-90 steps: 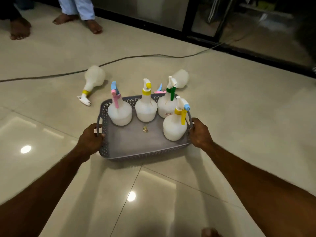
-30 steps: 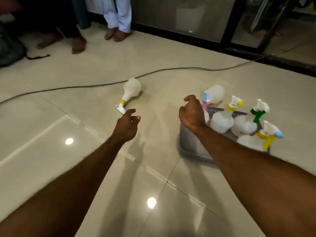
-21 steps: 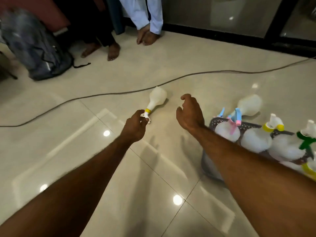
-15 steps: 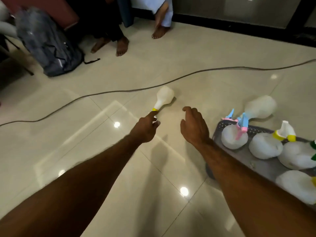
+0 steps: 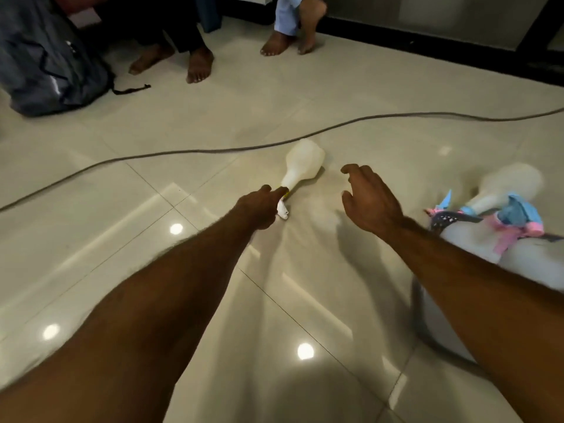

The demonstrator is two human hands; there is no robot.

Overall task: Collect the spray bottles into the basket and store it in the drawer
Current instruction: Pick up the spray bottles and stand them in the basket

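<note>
On the tiled floor (image 5: 396, 96), a white spray bottle (image 5: 302, 166) was recorded lying on its side, base away from the camera, yellow collar and white nozzle toward it. The left hand (image 5: 259, 209) was placed at the bottle's neck, fingers curled around the collar. The right hand (image 5: 370, 198) was held above the floor just right of the bottle, fingers spread and loosely bent, nothing gripped. At the right edge, the grey basket (image 5: 442, 219) was noted, partly hidden by the right forearm and blurred; a bottle with pink and blue trigger (image 5: 518, 221) was seen in it. Behind it, a second white bottle (image 5: 509, 184) lay on the floor. A dark cable (image 5: 189, 151) was laid across the tiles beyond the bottles. A grey backpack (image 5: 45, 62) and bare feet (image 5: 198, 64) were noted at the far side.
</note>
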